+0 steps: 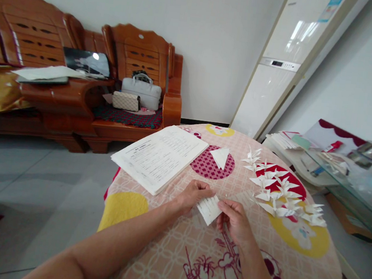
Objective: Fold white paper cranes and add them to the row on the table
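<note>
Between both hands I hold a small folded square of printed paper just over the tablecloth. My left hand pinches its upper left edge, and my right hand grips its right corner between thumb and fingers. Beyond my hands lies a folded paper triangle on a maroon checked spot. Several white paper cranes are grouped to the right of my right hand. A stack of printed sheets rests at the table's left far side.
The round table wears a patterned cloth. A glass-topped stand with papers and a plastic bag is close on the right. Behind are a wooden sofa with bags and a tall white air conditioner.
</note>
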Demonstrator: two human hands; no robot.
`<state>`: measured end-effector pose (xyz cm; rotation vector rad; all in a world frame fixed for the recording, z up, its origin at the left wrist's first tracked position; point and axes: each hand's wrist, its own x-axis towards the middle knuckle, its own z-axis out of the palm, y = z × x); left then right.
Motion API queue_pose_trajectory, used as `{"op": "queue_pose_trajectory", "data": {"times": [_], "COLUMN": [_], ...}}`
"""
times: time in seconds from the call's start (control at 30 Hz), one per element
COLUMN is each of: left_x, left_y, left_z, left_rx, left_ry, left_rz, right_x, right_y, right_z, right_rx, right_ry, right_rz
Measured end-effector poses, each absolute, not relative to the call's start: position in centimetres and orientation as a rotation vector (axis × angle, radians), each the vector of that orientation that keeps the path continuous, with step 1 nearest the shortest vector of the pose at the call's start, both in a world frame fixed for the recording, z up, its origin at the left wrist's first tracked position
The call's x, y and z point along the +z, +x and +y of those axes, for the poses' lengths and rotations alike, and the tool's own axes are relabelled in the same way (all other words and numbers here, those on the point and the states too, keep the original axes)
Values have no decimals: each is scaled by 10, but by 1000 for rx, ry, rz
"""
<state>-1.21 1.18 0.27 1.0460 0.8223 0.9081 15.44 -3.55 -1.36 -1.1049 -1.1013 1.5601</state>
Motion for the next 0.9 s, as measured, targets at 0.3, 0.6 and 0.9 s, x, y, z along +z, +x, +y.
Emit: {"op": "queue_pose_trajectory", "data": {"times": [0.3, 0.6, 0.9], "left_x": [8, 5, 2], "left_y": [-17, -14, -14], "left_z": [14, 12, 13], "left_rx": [717, 707, 676], "left_ry": [1053, 1133, 1089], "left_rz": [825, 931, 837], "right_x": [-16, -18, -15], "right_y": [155, 155, 154], "right_z": [-33, -33, -33], "right_rx": [1613, 1636, 1673], "right_ry": [-1154, -1160, -1141], "right_rz": [-989, -1014, -991]}}
